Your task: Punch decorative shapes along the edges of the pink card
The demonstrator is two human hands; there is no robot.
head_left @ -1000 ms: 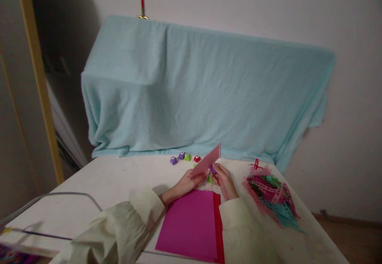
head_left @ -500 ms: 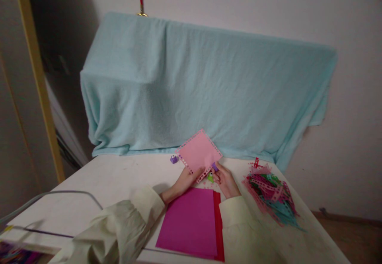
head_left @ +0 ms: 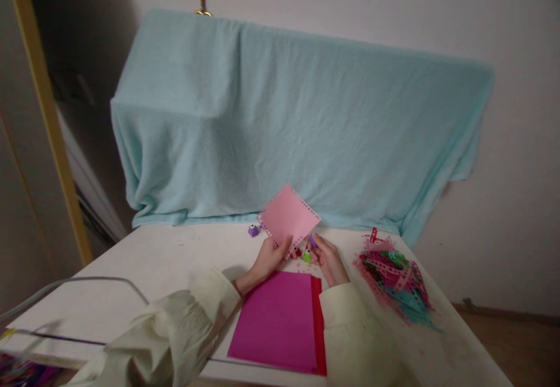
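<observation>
A pink paper square (head_left: 289, 215) stands tilted up just above the middle of the frame, in front of the lower edge of the pale blue cloth (head_left: 297, 125). Rows of small punched holes run along at least its left and right edges.

The left hand (head_left: 269, 257) pinches the square at its lower corner, thumb in front and the other fingers behind, so the sheet rises up and to the right from the grip. The right hand (head_left: 327, 259) sits just right of that corner, fingers curled around a small purple punch (head_left: 312, 241) that meets the sheet's lower right edge. Whether the punch is pressed down cannot be told.

To do this step well, the person would likely keep the paper edge pushed fully into the punch slot, keep the sheet taut from the pinched corner, and space each press evenly after the last hole so the row stays straight.

Just under the hands lie a red punch (head_left: 297, 252) and a green one (head_left: 307, 255), with another purple punch (head_left: 254, 230) to the left. Below, toward the bottom centre, lies a magenta sheet (head_left: 275, 320) over a red one (head_left: 318, 323) on the white table (head_left: 175, 259). A heap of punched strips (head_left: 396, 279) lies at the right.
</observation>
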